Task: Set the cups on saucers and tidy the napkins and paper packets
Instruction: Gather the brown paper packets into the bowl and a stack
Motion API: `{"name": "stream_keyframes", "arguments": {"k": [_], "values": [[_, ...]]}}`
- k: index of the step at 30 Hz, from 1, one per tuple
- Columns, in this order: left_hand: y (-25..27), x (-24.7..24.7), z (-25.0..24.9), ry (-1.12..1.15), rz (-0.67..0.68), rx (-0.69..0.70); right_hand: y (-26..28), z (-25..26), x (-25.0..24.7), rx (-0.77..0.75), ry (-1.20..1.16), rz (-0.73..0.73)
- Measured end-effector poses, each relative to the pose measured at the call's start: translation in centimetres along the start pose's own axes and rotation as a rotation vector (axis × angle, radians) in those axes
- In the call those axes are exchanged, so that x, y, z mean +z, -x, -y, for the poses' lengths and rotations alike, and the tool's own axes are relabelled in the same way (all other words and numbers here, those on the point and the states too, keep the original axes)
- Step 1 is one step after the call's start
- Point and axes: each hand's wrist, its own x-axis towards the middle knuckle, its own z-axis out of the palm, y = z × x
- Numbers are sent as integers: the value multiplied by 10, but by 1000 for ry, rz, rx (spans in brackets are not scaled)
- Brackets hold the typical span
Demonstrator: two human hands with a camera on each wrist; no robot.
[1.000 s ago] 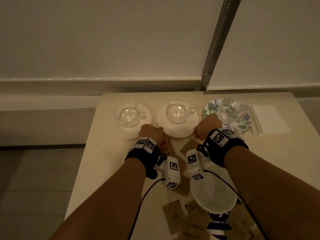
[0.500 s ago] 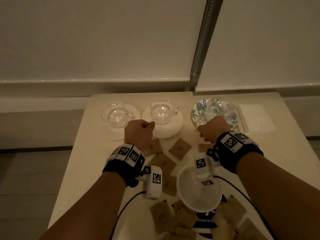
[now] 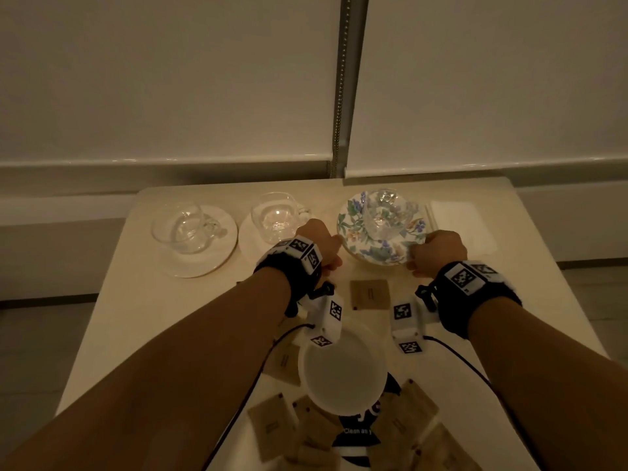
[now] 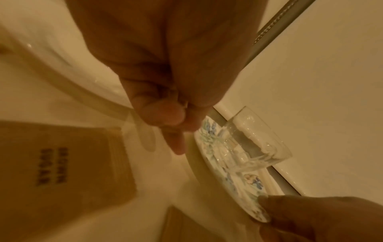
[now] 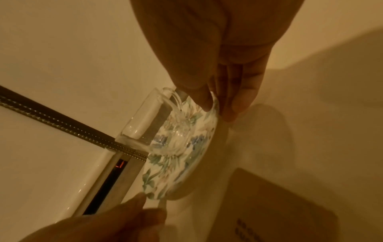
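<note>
Both hands gripping the flowered saucer [image 3: 380, 256] | left hand [image 3: 319, 244] pinching its left rim | right hand [image 3: 438, 251] pinching its right rim | glass cup [image 3: 384, 215] sitting on it

Both forearms are bare, with no sleeves in view. The left hand [image 3: 319, 244] and the right hand [image 3: 438, 251] each sit beyond a broad black wrist strap. Each strap carries a white block on top printed with black-and-white square coded markers. A white camera housing bearing two more such markers hangs under each wrist on a black bracket. A thin dark cable runs from each housing along the forearm toward the near edge.
</note>
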Motion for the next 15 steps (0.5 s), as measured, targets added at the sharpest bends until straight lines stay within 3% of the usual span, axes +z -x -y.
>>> {"name": "stream_keyframes", "arguments": {"k": [10, 15], "values": [[-17, 5, 14, 187, -30, -143, 8, 5, 18, -79, -12, 30], [-12, -4, 22, 129, -42, -121, 10, 8, 24, -113, 53, 60]]}}
